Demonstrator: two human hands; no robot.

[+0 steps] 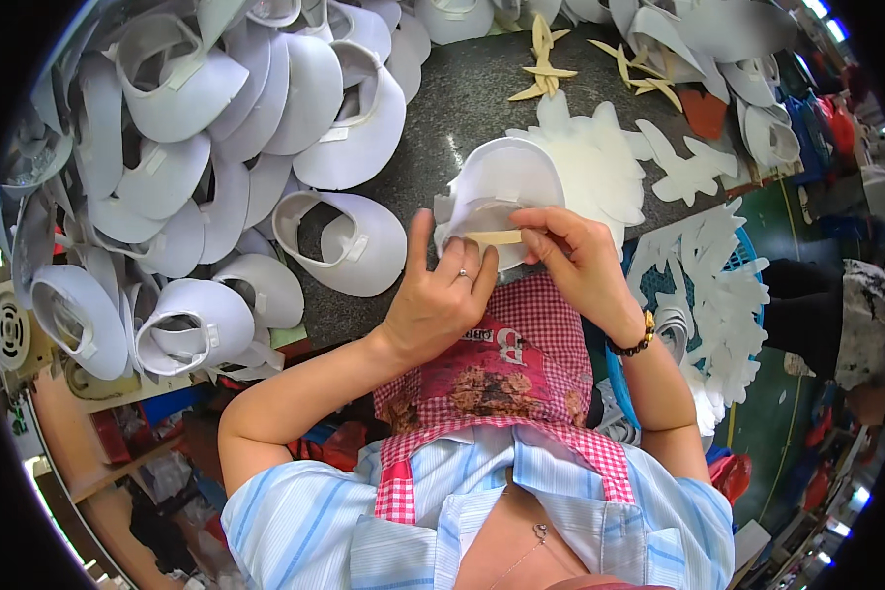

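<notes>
A white visor-shaped piece (pixel 509 172) with a curved brim and a ring-like band is held in front of me, its brim away from my body. A narrow cream strip (pixel 497 237) lies across its near side, between my hands. At the visor's left side, my left hand (pixel 438 295) grips with its middle fingers bent and index finger raised; its thumb is hidden. My right hand (pixel 575 261) pinches at the strip's right end with thumb and index finger. Beside the left hand, another white visor (pixel 349 246) rests on the dark speckled table (pixel 452 84).
Many white visors (pixel 177 177) are heaped at the left. Flat white cutouts (pixel 600 162) lie beyond my right hand, with bundled cream strips (pixel 544 67) farther back. More white cutouts fill a blue basket (pixel 615 388) at right. A person in dark clothing (pixel 801 305) stands farther right.
</notes>
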